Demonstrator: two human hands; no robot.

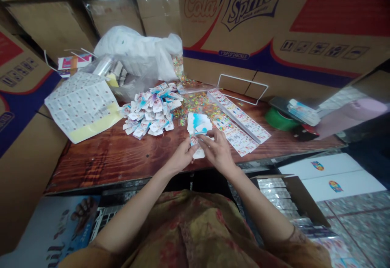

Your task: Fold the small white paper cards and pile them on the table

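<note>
My left hand (182, 153) pinches a small white-and-blue printed carton (198, 152) between thumb and fingers, above the table's near edge. Fingers bent, my right hand (219, 148) closes on the same carton's upper side; its fingertips partly cover it. Just beyond my fingers are white-and-blue card pieces (198, 122); whether they join the carton I cannot tell. A heap of similar small cartons (152, 109) lies to the left. Right of my hands lie printed sticker strips (240, 122), and tiny colourful pieces (198, 102) are scattered behind.
Sticker sheets (82, 101) overhang the wooden table (122, 158) at left, by a white plastic bag (137, 50). A large cardboard box (274, 28) walls off the back. A green tape roll (280, 119) sits at right; below stands an open box of packs (307, 199).
</note>
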